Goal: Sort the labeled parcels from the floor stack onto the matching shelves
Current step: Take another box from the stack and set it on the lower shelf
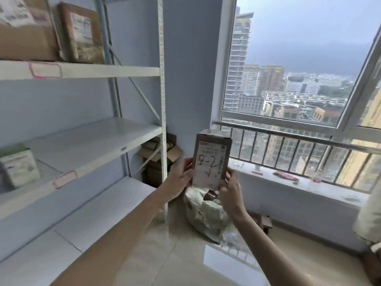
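Small cardboard parcel held upright at chest height, out in front of the window, label facing the camera. Handwritten "2-2" on the label, a further mark beneath that I can't read for certain.

Left hand grips the parcel's left edge, fingers curled round it. Right hand pinches the lower right corner, thumb on the label face. Both hands are closed on the parcel; neither is free.

Parcel's long axis runs vertical. The shelves stand to the left of it, so the left hand is the nearer one to the rack. Shelf edges carry red-bordered tags, text too blurred to read.

Judgement: reading step, placement not yet begun. The move ahead is a carry leftward to whichever shelf matches "2-2".

Bag of further parcels sits on the floor directly below the hands.
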